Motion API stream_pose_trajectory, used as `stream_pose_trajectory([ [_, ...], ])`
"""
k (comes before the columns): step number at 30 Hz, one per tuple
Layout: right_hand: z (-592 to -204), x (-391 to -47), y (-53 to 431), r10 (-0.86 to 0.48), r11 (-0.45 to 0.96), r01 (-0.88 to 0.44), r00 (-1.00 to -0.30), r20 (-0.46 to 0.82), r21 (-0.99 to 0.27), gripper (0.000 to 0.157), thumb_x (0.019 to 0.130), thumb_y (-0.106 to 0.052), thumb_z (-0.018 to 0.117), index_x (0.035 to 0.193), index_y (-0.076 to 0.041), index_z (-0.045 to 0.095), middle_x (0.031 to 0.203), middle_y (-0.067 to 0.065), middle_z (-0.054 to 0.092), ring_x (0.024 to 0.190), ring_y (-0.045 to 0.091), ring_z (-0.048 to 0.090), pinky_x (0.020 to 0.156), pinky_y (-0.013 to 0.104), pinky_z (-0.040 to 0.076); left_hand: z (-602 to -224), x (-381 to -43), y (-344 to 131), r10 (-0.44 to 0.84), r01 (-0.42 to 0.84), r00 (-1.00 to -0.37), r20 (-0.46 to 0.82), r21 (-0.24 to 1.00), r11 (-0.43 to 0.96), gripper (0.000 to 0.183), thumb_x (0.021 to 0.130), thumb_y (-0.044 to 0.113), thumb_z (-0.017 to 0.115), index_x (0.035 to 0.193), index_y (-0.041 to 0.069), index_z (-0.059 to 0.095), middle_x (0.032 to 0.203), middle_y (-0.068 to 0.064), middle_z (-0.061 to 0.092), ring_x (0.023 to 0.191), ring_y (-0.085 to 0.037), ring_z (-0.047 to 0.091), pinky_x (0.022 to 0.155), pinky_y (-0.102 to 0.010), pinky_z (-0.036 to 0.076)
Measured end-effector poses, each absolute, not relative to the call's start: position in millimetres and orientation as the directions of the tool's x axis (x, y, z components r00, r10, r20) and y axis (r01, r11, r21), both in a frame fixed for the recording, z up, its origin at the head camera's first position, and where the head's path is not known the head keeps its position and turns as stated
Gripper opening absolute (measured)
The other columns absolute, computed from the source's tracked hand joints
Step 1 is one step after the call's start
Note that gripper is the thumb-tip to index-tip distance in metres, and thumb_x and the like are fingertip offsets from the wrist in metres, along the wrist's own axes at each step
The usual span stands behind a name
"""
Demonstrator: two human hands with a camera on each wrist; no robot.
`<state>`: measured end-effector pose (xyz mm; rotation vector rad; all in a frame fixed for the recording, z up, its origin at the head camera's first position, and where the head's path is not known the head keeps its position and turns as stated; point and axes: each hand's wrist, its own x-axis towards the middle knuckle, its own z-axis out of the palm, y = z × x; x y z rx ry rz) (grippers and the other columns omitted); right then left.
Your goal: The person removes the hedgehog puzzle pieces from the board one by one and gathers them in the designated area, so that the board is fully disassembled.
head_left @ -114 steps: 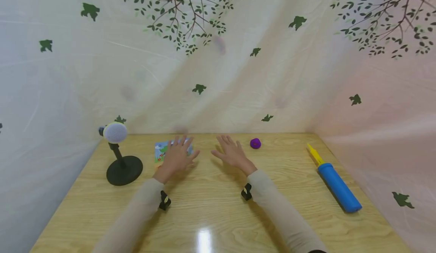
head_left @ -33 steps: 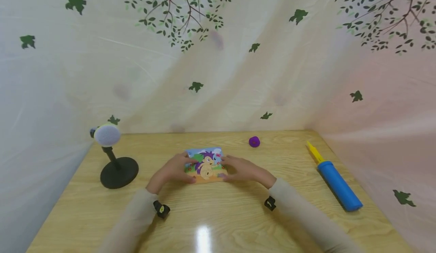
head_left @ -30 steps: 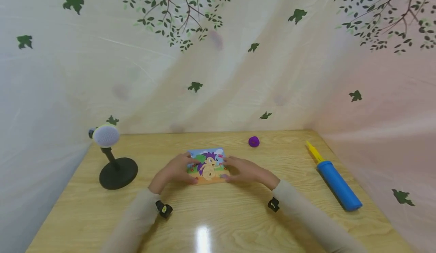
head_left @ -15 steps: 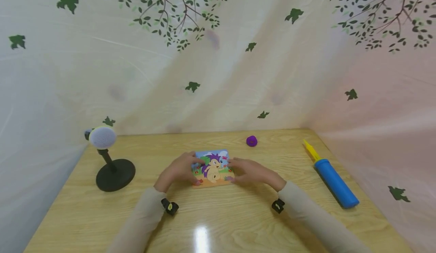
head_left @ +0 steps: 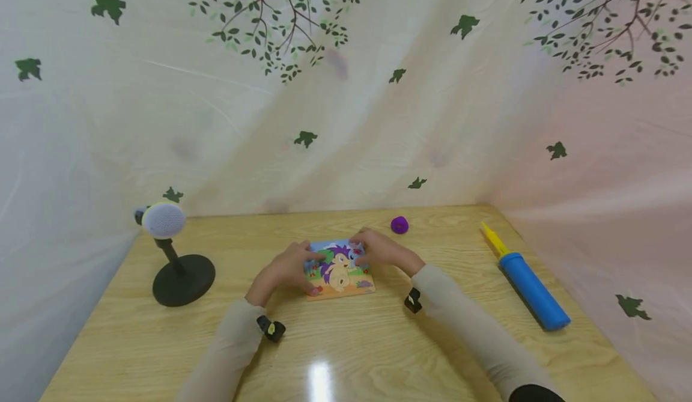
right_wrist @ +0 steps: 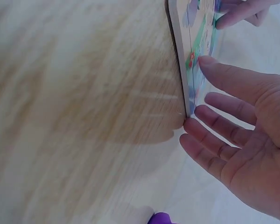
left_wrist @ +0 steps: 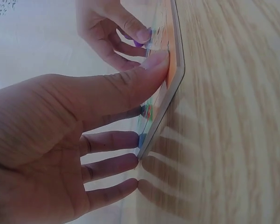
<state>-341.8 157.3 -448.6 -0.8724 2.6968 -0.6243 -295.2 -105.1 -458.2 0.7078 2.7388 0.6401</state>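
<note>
Head view has the picture board (head_left: 339, 270) on the counter (head_left: 346, 342), midway between the side edges and closer to the back edge than the front. The left grip (head_left: 286, 270) hides part of its left side, and the right grip (head_left: 378, 249) covers its far right corner. Both grips have thumb and fingers apart, touching the board without clamping it. From the wrists I can see each thumb tip on the printed face, where a thin line runs just inside the border.

A small purple object (head_left: 399, 225) sits near the back edge; I can't make out what it is, and the right wrist view cuts most of it off. Something black (head_left: 535, 393) is cropped over the right sleeve (head_left: 470, 324). A round-headed stand (head_left: 184, 280) occupies the back left corner. Along the right edge lies a blue pump (head_left: 532, 291), its yellow nozzle pointing backward. Leaf-printed sheeting (head_left: 346, 113) hangs behind.
</note>
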Motion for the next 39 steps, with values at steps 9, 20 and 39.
stream_pose_trajectory([
  [9, -450.0, -351.7, 149.5, -0.585, 0.759, -0.498, -0.804, -0.104, -0.418, 0.049, 0.083, -0.015, 0.085, 0.126, 0.001, 0.068, 0.113, 0.010, 0.065, 0.101, 0.022, 0.061, 0.093, 0.037, 0.054, -462.8, -294.9, -106.2, 0.523, 0.392, -0.846, -0.101, 0.548, 0.739, 0.082, 0.072, 0.027, 0.093, 0.145, 0.012, 0.058, 0.127, -0.011, 0.048, 0.117, -0.028, 0.041, 0.098, -0.049, 0.048],
  [20, -443.0, -354.6, 144.3, -0.576, 0.764, -0.488, -0.811, -0.107, -0.422, 0.042, 0.082, -0.014, 0.086, 0.120, -0.001, 0.072, 0.107, 0.013, 0.064, 0.101, 0.026, 0.062, 0.090, 0.037, 0.053, -464.1, -299.4, -108.1, 0.580, 0.448, -0.812, -0.066, 0.567, 0.691, 0.084, 0.075, 0.024, 0.091, 0.146, 0.003, 0.053, 0.142, -0.018, 0.047, 0.133, -0.039, 0.041, 0.111, -0.057, 0.042],
  [39, -454.5, -357.3, 141.9, -0.583, 0.775, -0.511, -0.806, -0.106, -0.372, 0.037, 0.087, -0.013, 0.081, 0.119, -0.005, 0.065, 0.109, 0.009, 0.054, 0.099, 0.021, 0.050, 0.089, 0.037, 0.050, -464.7, -297.9, -105.9, 0.577, 0.459, -0.814, -0.069, 0.531, 0.712, 0.085, 0.077, 0.032, 0.090, 0.148, 0.005, 0.052, 0.137, -0.017, 0.051, 0.125, -0.035, 0.043, 0.107, -0.058, 0.044],
])
